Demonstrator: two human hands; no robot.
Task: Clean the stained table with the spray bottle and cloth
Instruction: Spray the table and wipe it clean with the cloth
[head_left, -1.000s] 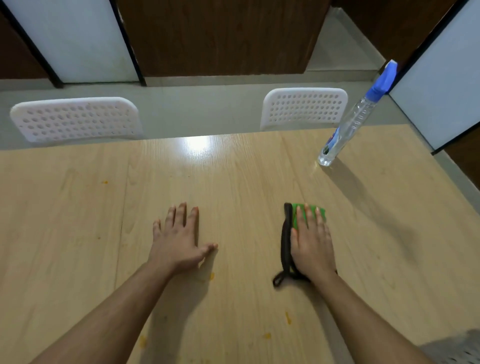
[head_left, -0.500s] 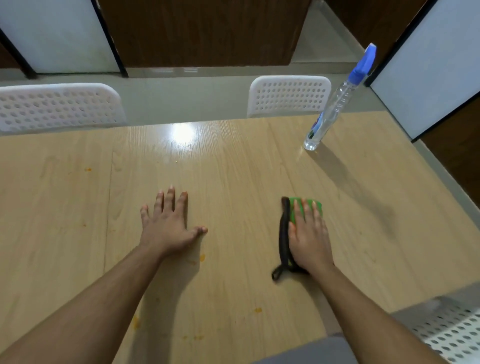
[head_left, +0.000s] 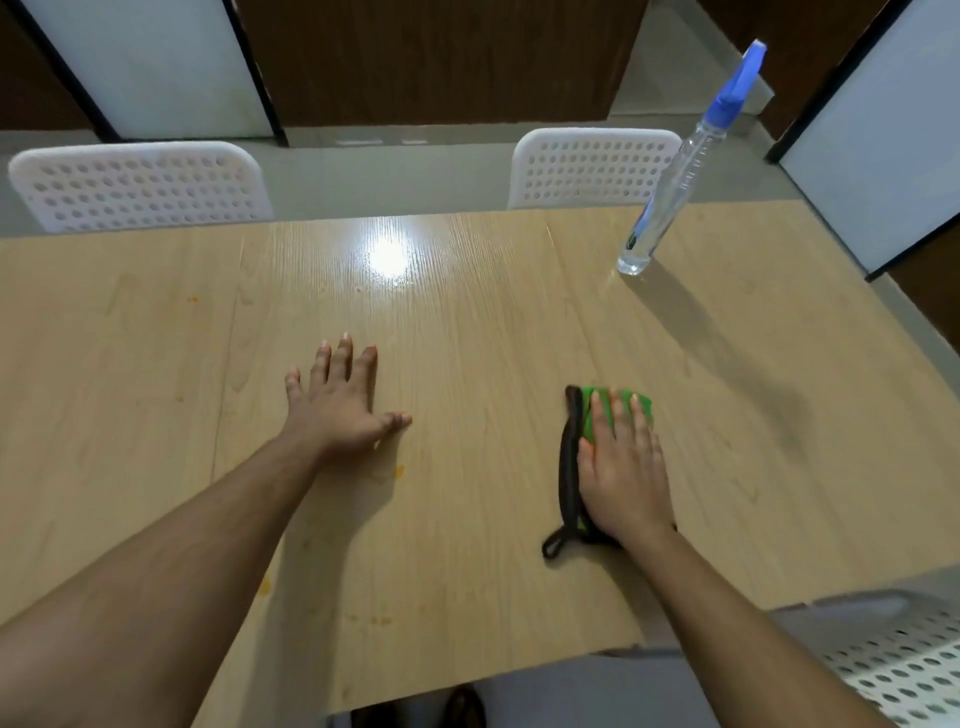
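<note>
Overhead light, moderate brightness; hard white glare patch on table (head_left: 467, 322) far centre. Spray bottle (head_left: 670, 192) throws long soft shadow right and nearward. Wide-angle bowing at edges; slight overall softness

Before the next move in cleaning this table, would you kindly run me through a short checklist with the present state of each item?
1. Cloth in hand: ok. The right hand lies flat on the green and black cloth on the table.
2. Left hand free to fetch: ok. It rests open on the wood and holds nothing.
3. Spray bottle upright and untouched: ok. It stands at the far right, apart from both hands.
4. Liquid in the bottle: cannot tell how much.
5. Stains gone: not ok. Orange spots remain near the left hand and toward the near edge.
6. Surface wetted with spray: cannot tell.
</note>
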